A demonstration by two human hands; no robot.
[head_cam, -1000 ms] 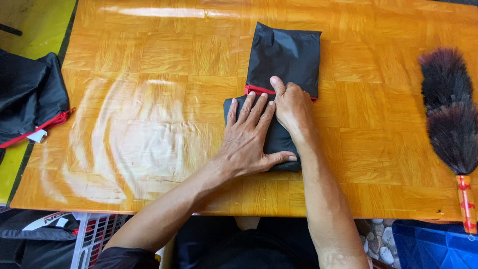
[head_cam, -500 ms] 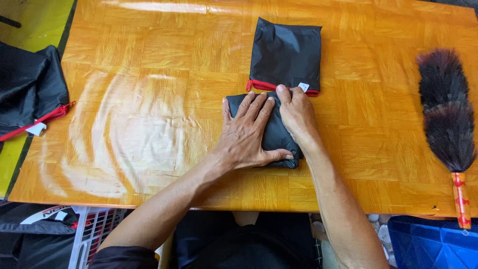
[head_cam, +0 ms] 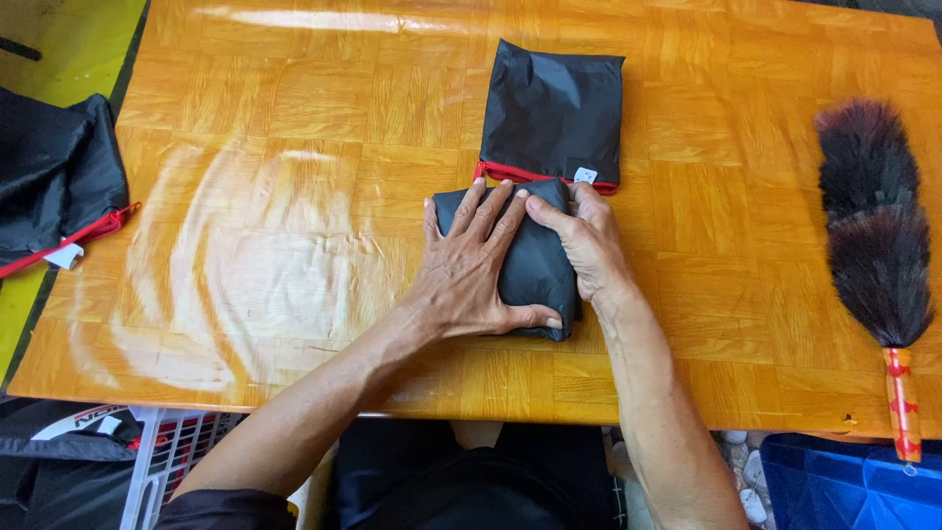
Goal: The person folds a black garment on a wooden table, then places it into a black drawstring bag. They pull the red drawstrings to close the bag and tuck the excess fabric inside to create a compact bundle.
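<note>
Both hands press a folded black fabric bundle (head_cam: 530, 260) at frame centre: left hand (head_cam: 471, 270) spread flat, right hand (head_cam: 587, 243) cupping its edge. The glossy wooden tabletop (head_cam: 285, 265) lies open leftward; a feather duster (head_cam: 873, 245) rests far right.

One view only, from my head. It looks steeply down onto the table (head_cam: 294, 118), close in, near edge at 6 o'clock, far edge at 12. My hands sit near centre. Table fills most of the view; floor shows at 9 and 6. No second view overlaps.
</note>
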